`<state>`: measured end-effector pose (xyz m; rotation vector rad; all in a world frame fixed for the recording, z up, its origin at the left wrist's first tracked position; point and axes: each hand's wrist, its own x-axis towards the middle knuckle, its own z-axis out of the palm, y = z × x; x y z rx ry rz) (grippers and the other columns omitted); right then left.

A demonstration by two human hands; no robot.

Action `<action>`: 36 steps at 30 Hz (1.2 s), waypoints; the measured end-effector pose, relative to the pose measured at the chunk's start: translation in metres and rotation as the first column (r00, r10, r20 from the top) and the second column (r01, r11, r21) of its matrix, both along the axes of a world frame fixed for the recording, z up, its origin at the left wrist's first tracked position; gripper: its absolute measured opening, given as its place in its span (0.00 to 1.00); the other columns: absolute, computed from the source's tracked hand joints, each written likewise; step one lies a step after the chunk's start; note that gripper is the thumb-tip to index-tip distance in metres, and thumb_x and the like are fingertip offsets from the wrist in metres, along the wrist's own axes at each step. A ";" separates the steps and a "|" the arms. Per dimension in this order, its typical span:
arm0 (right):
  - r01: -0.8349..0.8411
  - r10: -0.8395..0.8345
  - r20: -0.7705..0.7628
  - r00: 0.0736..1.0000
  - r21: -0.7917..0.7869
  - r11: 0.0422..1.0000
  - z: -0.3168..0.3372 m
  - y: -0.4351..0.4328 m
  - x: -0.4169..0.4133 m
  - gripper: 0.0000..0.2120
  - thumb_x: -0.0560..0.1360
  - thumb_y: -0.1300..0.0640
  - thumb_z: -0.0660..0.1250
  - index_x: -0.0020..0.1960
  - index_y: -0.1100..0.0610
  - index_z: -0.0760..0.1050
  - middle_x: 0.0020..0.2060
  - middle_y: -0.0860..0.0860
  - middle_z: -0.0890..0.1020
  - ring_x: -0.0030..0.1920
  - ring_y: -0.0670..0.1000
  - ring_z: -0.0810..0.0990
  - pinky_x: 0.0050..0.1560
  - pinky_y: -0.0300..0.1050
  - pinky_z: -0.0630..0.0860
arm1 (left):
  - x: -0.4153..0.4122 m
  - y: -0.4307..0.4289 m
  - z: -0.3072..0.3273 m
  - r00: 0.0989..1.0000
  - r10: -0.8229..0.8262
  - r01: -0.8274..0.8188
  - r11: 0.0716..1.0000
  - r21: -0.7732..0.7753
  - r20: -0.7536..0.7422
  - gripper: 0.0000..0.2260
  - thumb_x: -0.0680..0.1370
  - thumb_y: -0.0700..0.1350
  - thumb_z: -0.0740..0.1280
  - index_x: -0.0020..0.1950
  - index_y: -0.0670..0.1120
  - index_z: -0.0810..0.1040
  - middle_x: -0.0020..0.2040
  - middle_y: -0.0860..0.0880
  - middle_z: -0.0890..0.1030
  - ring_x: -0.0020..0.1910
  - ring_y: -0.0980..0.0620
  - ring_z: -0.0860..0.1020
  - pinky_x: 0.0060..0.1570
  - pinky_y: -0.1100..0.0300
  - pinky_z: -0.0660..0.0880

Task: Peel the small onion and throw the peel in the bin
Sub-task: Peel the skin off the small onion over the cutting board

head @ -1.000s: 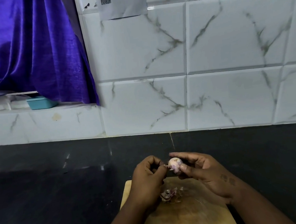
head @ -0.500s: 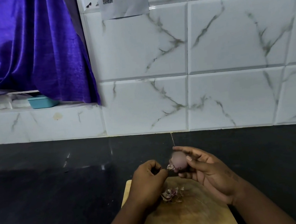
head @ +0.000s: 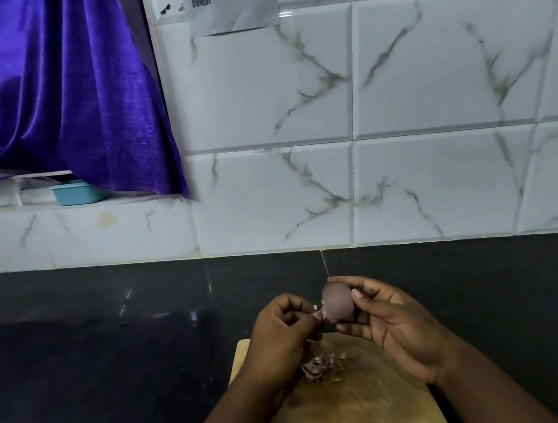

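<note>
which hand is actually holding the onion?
The right hand cradles the onion in its fingers; the left hand only pinches a peel flap at the onion's edge.

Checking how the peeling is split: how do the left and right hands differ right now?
The right hand cradles the small onion in spread fingers; the left hand is curled, pinching a flap of peel at the onion's end. Both hover above the wooden board.

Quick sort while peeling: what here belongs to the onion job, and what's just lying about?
In the job:
small onion, in the right hand
left hand, pinching peel
peel scraps
wooden cutting board

Lying about:
teal tub on the ledge
purple curtain
QR-code paper

No bin in view.
</note>
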<state>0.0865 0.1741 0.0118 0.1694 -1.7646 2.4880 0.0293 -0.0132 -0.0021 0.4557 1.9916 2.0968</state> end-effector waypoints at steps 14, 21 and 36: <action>0.009 -0.010 0.013 1.000 0.079 0.997 0.000 0.005 0.002 0.25 0.71 0.70 0.75 0.66 0.57 0.78 0.62 0.60 0.85 0.54 0.59 0.84 0.52 0.53 0.79 | -0.001 -0.011 0.000 0.941 0.014 -0.193 0.843 -0.502 -0.337 0.04 0.77 0.46 0.71 0.43 0.50 0.83 0.42 0.50 0.86 0.42 0.52 0.85 0.46 0.47 0.83; 0.035 -0.038 0.013 0.999 0.225 0.974 0.000 0.000 0.004 0.22 0.66 0.69 0.77 0.58 0.54 0.85 0.57 0.56 0.87 0.59 0.56 0.86 0.59 0.52 0.83 | 0.003 -0.008 0.002 0.834 0.109 -0.330 0.885 -0.330 -0.541 0.06 0.77 0.47 0.72 0.40 0.52 0.83 0.41 0.53 0.82 0.41 0.55 0.80 0.44 0.47 0.81; 0.110 -0.091 -0.068 0.994 0.377 0.920 -0.004 0.003 0.001 0.24 0.68 0.69 0.78 0.61 0.57 0.81 0.56 0.54 0.88 0.58 0.53 0.86 0.56 0.47 0.83 | 0.011 -0.004 0.005 0.883 0.065 -0.144 0.980 -0.139 -0.464 0.09 0.76 0.40 0.77 0.51 0.54 0.87 0.48 0.54 0.87 0.47 0.55 0.85 0.46 0.60 0.84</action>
